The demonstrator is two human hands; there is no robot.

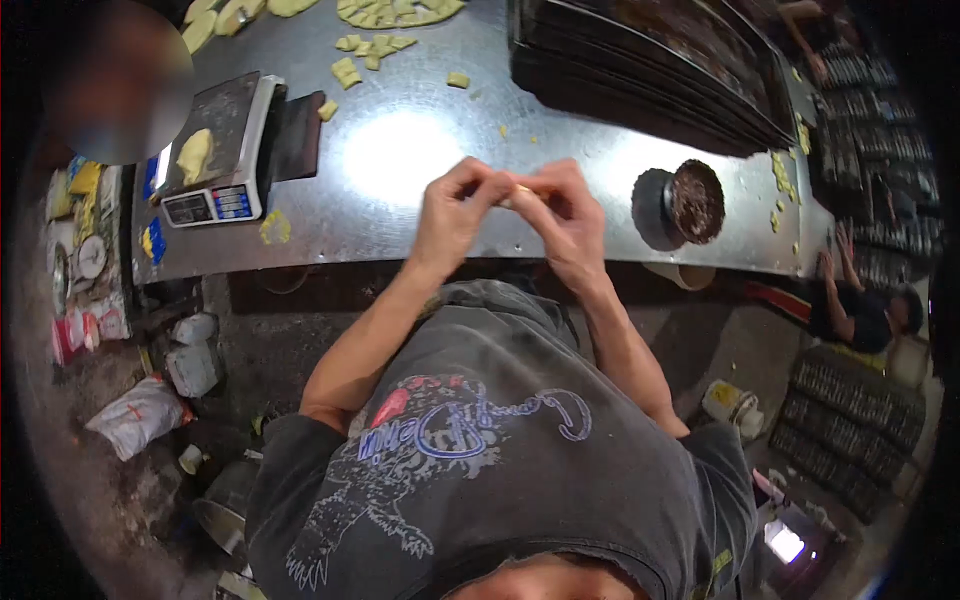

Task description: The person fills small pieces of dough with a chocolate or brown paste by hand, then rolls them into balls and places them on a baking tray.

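Observation:
My left hand and my right hand meet above the front of the metal table. The fingers of both hands are closed in a pinch around a tiny pale yellow piece of dough, mostly hidden by the fingertips. Beyond them, several cut dough pieces and crumbs lie on the tabletop. To the right of my right hand, a round dark bowl with a brown, coated inside stands near the table's front edge.
At the left sits a digital scale with a lump of dough on its plate. A tall stack of dark trays fills the back right. Other people stand at the left and far right. A white sack lies on the floor.

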